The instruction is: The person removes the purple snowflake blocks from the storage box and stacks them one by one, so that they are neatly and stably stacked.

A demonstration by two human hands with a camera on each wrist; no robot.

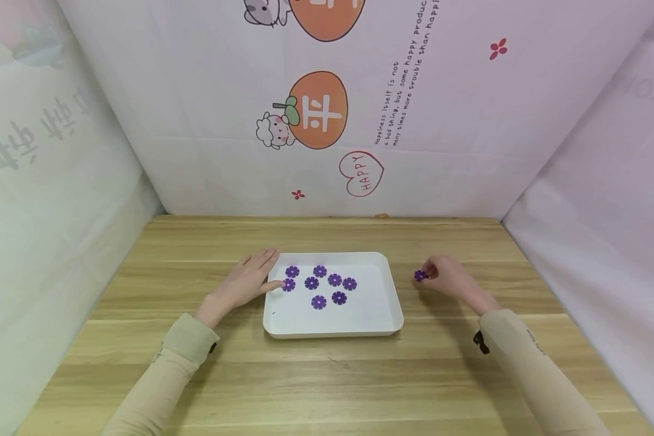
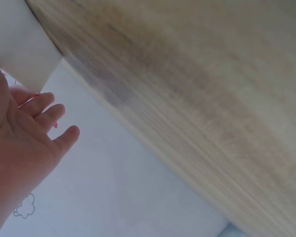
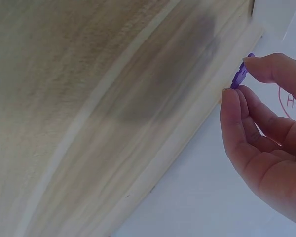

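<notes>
My right hand (image 1: 448,277) pinches a purple notched disc (image 1: 420,276) shaped like a snowflake, off the tray's right side. In the right wrist view the disc (image 3: 240,74) shows edge-on between thumb and fingertips. A shallow white tray (image 1: 370,315) lies on the table with several more purple discs (image 1: 318,302) flat inside, mostly in its left and middle parts. At the tray's left rim rests my left hand (image 1: 249,280), fingers extended along the rim and thumb reaching over it beside one disc (image 1: 288,284). The left wrist view shows the left hand (image 2: 29,128) with loosely bent fingers.
The tray stands on a wood-grain table (image 1: 327,387). A white printed cloth (image 1: 441,175) rises behind the table's far edge, and white cloths hang at the left and right sides. Black straps show at both sleeve cuffs.
</notes>
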